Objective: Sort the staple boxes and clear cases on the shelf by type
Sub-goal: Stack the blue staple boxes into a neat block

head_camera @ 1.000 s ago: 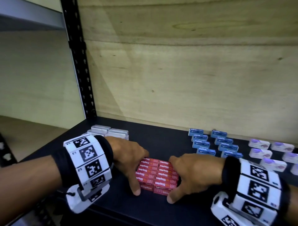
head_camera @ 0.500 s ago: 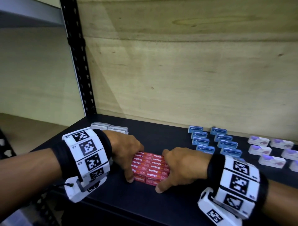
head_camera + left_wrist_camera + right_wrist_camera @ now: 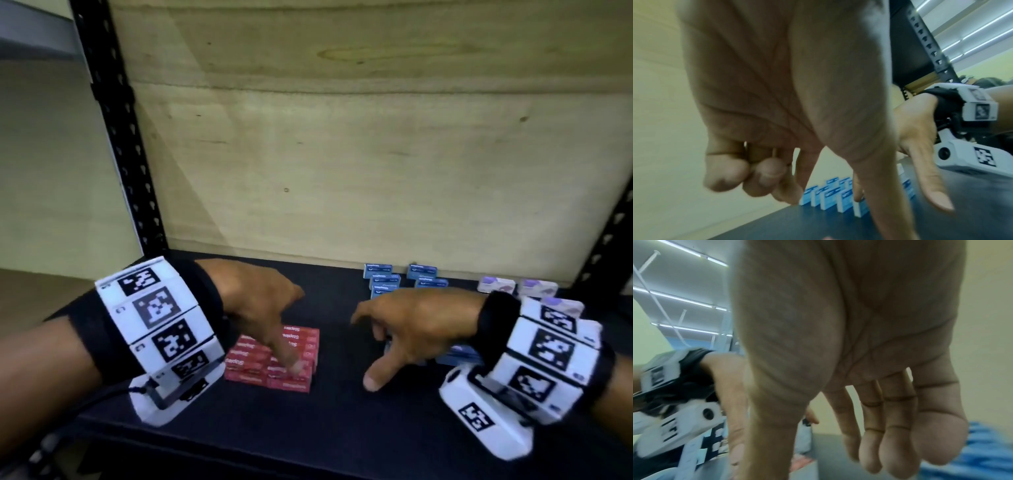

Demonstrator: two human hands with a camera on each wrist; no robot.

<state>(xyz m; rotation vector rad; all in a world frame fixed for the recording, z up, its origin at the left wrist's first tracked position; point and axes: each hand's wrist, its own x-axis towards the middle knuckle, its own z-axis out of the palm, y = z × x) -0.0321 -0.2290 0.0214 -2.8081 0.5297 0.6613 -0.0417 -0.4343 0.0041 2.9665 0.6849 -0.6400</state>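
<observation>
Red staple boxes (image 3: 274, 359) sit packed in a tidy block at the shelf (image 3: 342, 421) front, left hand (image 3: 255, 301) resting a thumb on them, probably squaring them up, right hand (image 3: 411, 325) loose and empty.

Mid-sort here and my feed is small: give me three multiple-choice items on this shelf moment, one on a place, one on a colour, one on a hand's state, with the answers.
1. Where do the blue boxes sit relative to the red staple boxes?
A. Farther back and to the right
B. Stacked on top of them
C. To their left, at the shelf's front edge

2. What colour is the shelf surface?
A. White
B. Black
C. Yellow

3. What is the right hand doing?
A. Gripping a red box
B. Pinching a clear case
C. Holding nothing, fingers spread

Answers:
1. A, the blue ones line up near the wooden back panel, right of the red block.
2. B, it shows dark around every box.
3. C, its fingers are spread and empty; only the left hand touches the red block.
</observation>
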